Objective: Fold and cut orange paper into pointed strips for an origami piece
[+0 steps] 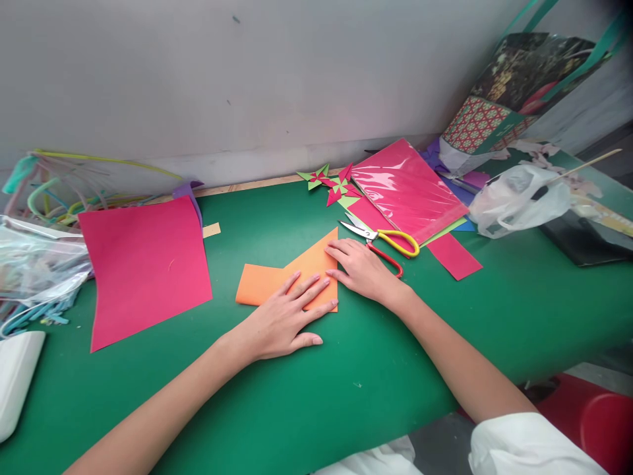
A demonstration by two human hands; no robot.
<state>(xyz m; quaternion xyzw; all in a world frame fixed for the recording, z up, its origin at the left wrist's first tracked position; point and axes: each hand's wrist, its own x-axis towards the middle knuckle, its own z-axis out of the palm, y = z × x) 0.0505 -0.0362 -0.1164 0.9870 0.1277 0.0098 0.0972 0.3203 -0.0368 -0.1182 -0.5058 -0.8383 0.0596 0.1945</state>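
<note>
A folded sheet of orange paper (311, 264) lies on the green table (376, 396) in front of me, its right part rising to a point. My left hand (284, 320) rests flat across its lower part with fingers spread, thumb on the table. At the paper's right edge, my right hand (363, 269) touches down with its fingertips, the fingers stretched out and slightly apart. Scissors (378, 236) with one yellow and one red handle lie just beyond the right hand, blades parted. The paper under my left palm is hidden.
A large pink sheet (148, 270) lies to the left, near a clear plastic bag (39, 257). Folded red-green paper stars (333, 181) sit at the back by a wrapped pink paper pack (410, 191). A white plastic bag (521, 198) and a patterned bag (504, 105) are at right.
</note>
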